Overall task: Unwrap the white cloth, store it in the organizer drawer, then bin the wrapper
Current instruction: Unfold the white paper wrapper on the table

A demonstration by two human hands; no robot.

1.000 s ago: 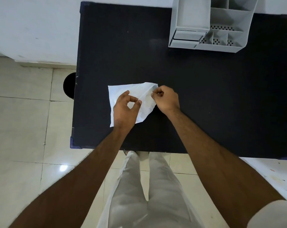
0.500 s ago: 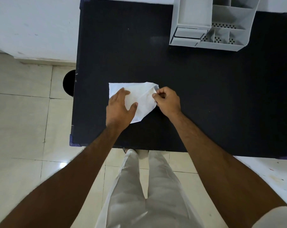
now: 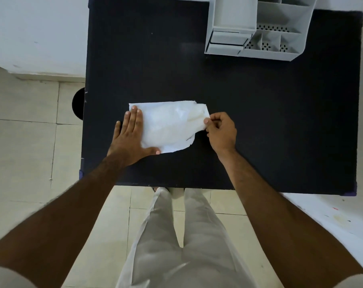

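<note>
— Fingers [image 3: 206,121] of our right hand [image 3: 222,133] are pinched shut on the right-hand end of the white cloth packet [image 3: 168,125], thumb tip on top of the fold. Where does that leave the rest of it?

— Left of that pinch. The packet lies across the middle of the frame on the black table [image 3: 259,121], its long axis running left to right, so we would judge the pull has to go rightward, away from the other hand.

— And our left hand [image 3: 130,136]?

— Flat and spread, fingers straight, pressing down the packet's left end. It grips nothing; it only pins.

— Can we tell cloth from wrapper yet?

— Not cleanly. There is a crinkled, glossier patch near the right end, but where one layer stops we cannot say.

— Which hand is nearer the organizer [image 3: 257,30]?

— Our right. It sits at the upper right of the frame, well apart from the packet, with its drawer [image 3: 228,39] at the lower left corner of the unit. The dark round shape at the table's left edge may be the bin [image 3: 78,102], nearer our left.
</note>
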